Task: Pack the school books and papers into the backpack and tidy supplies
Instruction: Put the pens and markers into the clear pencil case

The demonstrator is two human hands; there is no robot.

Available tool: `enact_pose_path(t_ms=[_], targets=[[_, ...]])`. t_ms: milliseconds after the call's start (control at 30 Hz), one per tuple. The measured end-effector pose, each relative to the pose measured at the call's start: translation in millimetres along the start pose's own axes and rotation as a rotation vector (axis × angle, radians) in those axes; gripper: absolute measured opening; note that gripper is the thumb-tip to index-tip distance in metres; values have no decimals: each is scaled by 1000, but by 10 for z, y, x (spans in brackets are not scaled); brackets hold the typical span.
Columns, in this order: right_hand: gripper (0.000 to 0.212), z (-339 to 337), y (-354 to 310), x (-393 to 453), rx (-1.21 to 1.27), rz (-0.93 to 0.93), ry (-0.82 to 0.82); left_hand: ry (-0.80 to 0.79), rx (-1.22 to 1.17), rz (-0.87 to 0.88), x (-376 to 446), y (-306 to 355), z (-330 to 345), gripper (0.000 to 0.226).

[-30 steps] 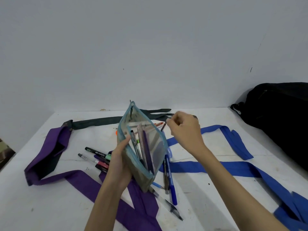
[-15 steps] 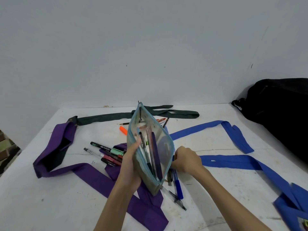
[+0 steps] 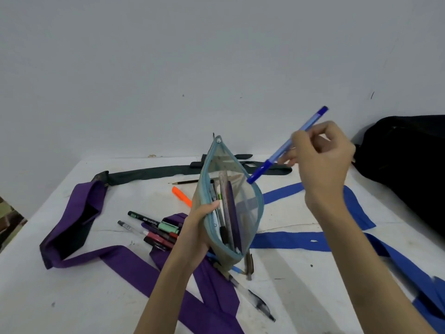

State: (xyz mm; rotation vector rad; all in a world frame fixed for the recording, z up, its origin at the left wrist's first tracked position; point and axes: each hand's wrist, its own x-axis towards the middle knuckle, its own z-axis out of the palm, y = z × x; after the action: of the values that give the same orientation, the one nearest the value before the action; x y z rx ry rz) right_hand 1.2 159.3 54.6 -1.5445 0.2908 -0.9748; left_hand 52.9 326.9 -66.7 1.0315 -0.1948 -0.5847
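My left hand [image 3: 198, 229] holds a see-through pencil pouch with a teal zip edge [image 3: 243, 206] upright and open above the white table [image 3: 72, 297]; several pens and a ruler stand inside it. My right hand [image 3: 320, 160] is raised to the pouch's upper right and grips a blue pen [image 3: 286, 145], whose lower tip points down at the pouch's mouth. Loose markers and pens [image 3: 156, 229] lie on the table left of the pouch, with an orange highlighter [image 3: 181, 195] and a pencil [image 3: 185, 182] further back. More pens [image 3: 250, 297] lie under and in front of the pouch.
A black backpack [image 3: 404, 169] sits at the right against the wall. Purple [image 3: 79, 218], blue [image 3: 289, 241] and dark green [image 3: 149, 173] cloth straps are spread over the table. A grey wall stands right behind the table.
My right hand went down to the pens beside the pouch, took hold of the blue pen and lifted it up to the right above the pouch. My left hand kept holding the pouch.
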Motion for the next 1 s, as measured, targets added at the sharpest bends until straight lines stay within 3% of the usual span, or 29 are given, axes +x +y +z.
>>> enact_pose_path(t_ms=[167, 267, 400, 533, 600, 667, 733, 900, 1000], targets=[[17, 259, 274, -269, -375, 28, -402, -13, -99, 3, -28, -70, -3, 65], [20, 298, 328, -341, -436, 59, -558, -9, -112, 2, -52, -79, -28, 56], [26, 255, 298, -264, -386, -8, -369, 31, -58, -34, -64, -86, -77, 50], [28, 58, 513, -236, -421, 100, -264, 92, -17, -39, -57, -71, -87, 57], [28, 0, 716, -305, -598, 253, -369, 106, 1, -23, -46, -77, -86, 55], [27, -3, 939, -417, -818, 426, -582, 115, -6, -22, -44, -70, -83, 51], [28, 30, 1119, -534, -993, 479, -709, 126, -23, -30, -41, -60, -94, 56], [35, 105, 1172, -603, -1150, 418, -745, 141, -33, -70, -45, -24, -156, 61], [30, 88, 1116, -542, -1092, 417, -702, 130, -32, -69, -52, -13, -164, 61]])
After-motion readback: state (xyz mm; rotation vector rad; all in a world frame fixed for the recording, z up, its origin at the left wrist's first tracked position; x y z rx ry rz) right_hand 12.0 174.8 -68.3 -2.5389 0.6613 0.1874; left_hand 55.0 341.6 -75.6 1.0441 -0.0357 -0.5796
